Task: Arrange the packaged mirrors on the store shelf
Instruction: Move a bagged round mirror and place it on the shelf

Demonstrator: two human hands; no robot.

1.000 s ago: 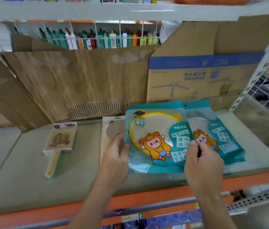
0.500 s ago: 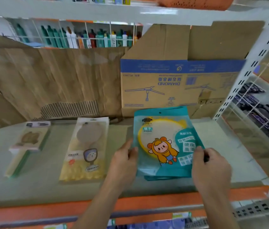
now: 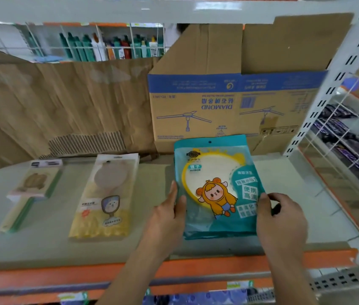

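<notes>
The teal mirror pack (image 3: 216, 183) is lying flat on the shelf (image 3: 147, 243) just in front of the blue-banded cardboard box (image 3: 218, 102), its top edge reaching close to the box's foot, with a second teal edge showing beneath its near end. The left hand (image 3: 169, 214) is resting against the pack's left edge, fingers straight and close together, while the right hand (image 3: 282, 219) is gripping the right edge, thumb on top and fingers curled round the side. Forward and left of the box, the yellow mirror pack (image 3: 106, 194) is lying flat, and further left of the box the handled mirror pack (image 3: 33, 186) is lying too.
</notes>
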